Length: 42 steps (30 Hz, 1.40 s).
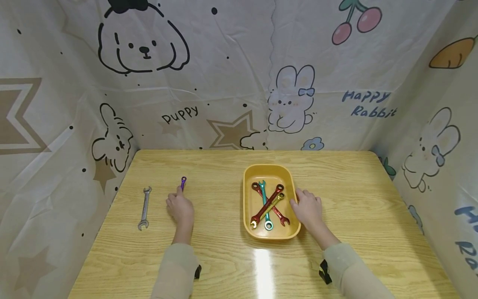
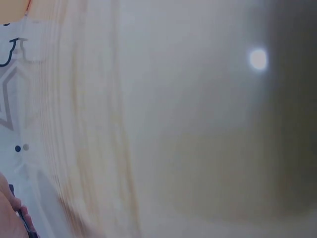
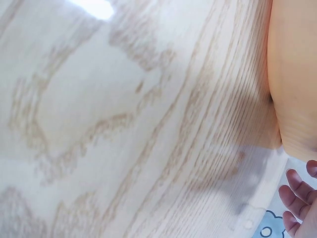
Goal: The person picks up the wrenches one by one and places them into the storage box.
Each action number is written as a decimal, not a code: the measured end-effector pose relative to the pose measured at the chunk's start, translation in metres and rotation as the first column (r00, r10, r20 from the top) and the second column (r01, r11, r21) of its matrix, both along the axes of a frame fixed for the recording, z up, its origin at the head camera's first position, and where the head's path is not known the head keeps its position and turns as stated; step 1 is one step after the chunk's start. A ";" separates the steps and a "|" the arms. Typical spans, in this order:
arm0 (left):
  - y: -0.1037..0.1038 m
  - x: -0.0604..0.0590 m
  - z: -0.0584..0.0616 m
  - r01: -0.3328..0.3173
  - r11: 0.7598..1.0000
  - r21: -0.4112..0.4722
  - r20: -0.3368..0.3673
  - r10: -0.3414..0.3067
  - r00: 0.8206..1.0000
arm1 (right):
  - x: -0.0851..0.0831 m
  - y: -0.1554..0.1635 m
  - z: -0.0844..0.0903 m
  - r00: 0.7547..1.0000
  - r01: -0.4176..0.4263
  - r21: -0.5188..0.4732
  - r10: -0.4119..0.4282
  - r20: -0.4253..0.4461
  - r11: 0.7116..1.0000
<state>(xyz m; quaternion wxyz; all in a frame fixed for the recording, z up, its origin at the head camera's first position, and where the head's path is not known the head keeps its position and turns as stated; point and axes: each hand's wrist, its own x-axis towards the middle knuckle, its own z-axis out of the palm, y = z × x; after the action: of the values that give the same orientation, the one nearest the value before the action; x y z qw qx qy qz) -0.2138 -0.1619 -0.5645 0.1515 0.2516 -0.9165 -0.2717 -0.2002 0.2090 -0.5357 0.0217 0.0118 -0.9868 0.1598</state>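
Note:
My left hand (image 1: 181,209) pinches a small purple wrench (image 1: 183,182), whose ring end points away from me. In the left wrist view, part of the left hand (image 2: 10,213) shows at the bottom left corner with a dark piece of the wrench (image 2: 24,219). My right hand (image 1: 309,209) rests at the right side of a yellow tray (image 1: 248,174), thumb at the rim. The right wrist view shows that hand's loosely bent fingers (image 3: 293,197) beside the tray's outer wall. Inside the tray, red wrenches (image 1: 267,205), a teal wrench (image 1: 264,195) and a gold wrench (image 1: 274,202) lie crossed.
A silver open-ended wrench (image 1: 145,208) lies on the wooden table (image 1: 220,199), left of my left hand. Printed cloth (image 1: 231,70) hangs behind the table and along both sides.

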 end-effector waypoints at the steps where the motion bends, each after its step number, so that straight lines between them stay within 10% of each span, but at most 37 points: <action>1: 0.001 0.000 0.000 0.001 1.000 -0.002 -0.007 -0.001 1.000 | 0.000 0.000 0.000 1.000 0.000 0.001 0.000 0.002 1.000; 42: 0.053 0.001 0.011 0.115 0.990 -0.082 -0.135 -0.125 0.983 | 0.000 0.000 -0.001 1.000 -0.004 0.039 0.005 -0.009 0.999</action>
<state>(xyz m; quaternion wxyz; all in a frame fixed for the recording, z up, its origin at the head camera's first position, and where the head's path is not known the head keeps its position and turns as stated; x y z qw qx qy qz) -0.2128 -0.1084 -0.5531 0.2079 0.1704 -0.9265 -0.2632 -0.2004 0.2095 -0.5365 0.0258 0.0152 -0.9896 0.1404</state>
